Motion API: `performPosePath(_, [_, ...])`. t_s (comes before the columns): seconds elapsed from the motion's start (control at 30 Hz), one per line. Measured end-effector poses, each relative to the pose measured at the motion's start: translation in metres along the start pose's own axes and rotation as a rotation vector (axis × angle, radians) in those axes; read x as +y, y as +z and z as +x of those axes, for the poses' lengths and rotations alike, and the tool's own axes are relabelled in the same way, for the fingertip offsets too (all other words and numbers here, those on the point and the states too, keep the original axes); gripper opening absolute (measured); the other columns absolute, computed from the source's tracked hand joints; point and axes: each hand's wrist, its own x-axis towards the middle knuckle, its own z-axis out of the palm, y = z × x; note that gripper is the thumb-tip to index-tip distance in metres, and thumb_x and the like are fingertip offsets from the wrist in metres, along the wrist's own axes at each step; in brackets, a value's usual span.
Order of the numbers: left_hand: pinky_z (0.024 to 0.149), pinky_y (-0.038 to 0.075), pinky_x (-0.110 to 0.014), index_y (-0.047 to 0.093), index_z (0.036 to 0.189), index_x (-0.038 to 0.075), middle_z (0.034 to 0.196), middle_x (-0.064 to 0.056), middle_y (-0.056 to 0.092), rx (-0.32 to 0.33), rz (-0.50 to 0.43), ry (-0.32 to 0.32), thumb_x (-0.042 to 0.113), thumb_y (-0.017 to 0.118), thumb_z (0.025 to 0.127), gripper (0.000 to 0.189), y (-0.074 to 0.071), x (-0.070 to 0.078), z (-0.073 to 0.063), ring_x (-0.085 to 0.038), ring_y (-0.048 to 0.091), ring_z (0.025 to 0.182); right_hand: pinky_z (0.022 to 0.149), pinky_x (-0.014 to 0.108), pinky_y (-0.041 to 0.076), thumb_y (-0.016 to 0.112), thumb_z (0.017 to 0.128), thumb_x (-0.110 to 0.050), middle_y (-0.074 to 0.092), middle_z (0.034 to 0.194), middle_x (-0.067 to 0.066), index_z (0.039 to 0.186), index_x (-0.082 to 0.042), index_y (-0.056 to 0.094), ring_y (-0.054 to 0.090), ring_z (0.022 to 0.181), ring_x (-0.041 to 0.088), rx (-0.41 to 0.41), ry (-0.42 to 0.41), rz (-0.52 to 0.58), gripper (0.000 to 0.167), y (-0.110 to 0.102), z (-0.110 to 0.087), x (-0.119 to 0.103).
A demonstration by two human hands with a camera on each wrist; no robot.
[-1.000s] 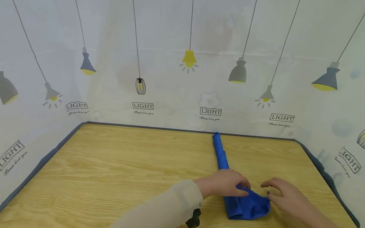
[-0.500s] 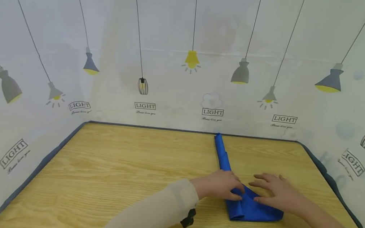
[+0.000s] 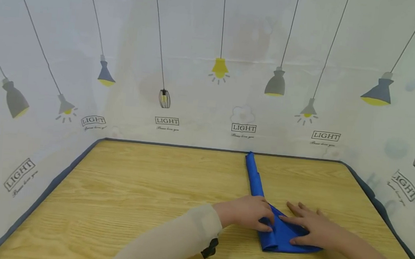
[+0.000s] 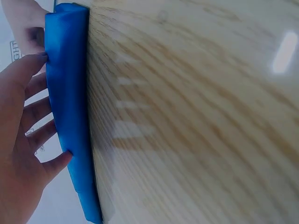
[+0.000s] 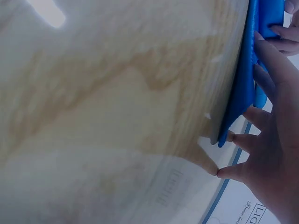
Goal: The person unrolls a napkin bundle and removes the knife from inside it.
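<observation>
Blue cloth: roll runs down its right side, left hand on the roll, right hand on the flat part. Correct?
Not quite: the roll runs down the left side of the blue cloth, as the head view shows. The rest holds: left hand on the roll, right hand on the flat part.

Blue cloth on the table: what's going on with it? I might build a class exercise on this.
A person has both hands on a blue cloth on a wooden table. The left hand touches the long rolled part, which reaches the table's far edge. The right hand, fingers spread, rests on the flat flap at the near end, not yet rolled.
</observation>
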Motion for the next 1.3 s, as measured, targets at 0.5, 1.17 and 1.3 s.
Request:
performPosePath(0.5, [0.099, 0.032, -0.021, 0.067, 0.12, 0.033, 0.119, 0.011, 0.055, 0.066, 0.061, 0.031, 0.055, 0.054, 0.094, 0.036, 0.01, -0.011, -0.015, -0.01, 0.043, 0.114, 0.089, 0.083, 0.006, 0.065, 0.084, -0.059, 0.022, 0.155, 0.027, 0.144, -0.023, 0.051, 0.01, 0.137, 0.058, -0.02, 0.003, 0.087, 0.071, 0.0, 0.003, 0.002])
performPosePath(1.17, [0.087, 0.034, -0.02, 0.065, 0.104, 0.03, 0.117, 0.01, 0.053, 0.103, -0.163, -0.016, 0.052, 0.063, 0.09, 0.026, 0.014, -0.025, -0.046, -0.009, 0.04, 0.105, 0.09, 0.083, 0.008, 0.067, 0.083, -0.059, 0.023, 0.154, 0.026, 0.143, -0.023, 0.052, 0.01, 0.137, 0.058, -0.025, 0.016, 0.071, 0.071, 0.002, 0.004, 0.001])
performPosePath(1.3, [0.087, 0.036, -0.02, 0.064, 0.112, 0.031, 0.119, 0.011, 0.054, 0.088, -0.101, -0.048, 0.056, 0.061, 0.09, 0.034, 0.011, -0.02, -0.046, -0.009, 0.042, 0.104, 0.089, 0.083, 0.008, 0.068, 0.083, -0.057, 0.023, 0.154, 0.027, 0.142, -0.022, 0.053, 0.01, 0.137, 0.058, -0.021, 0.016, 0.078, 0.07, 0.001, 0.003, -0.001])
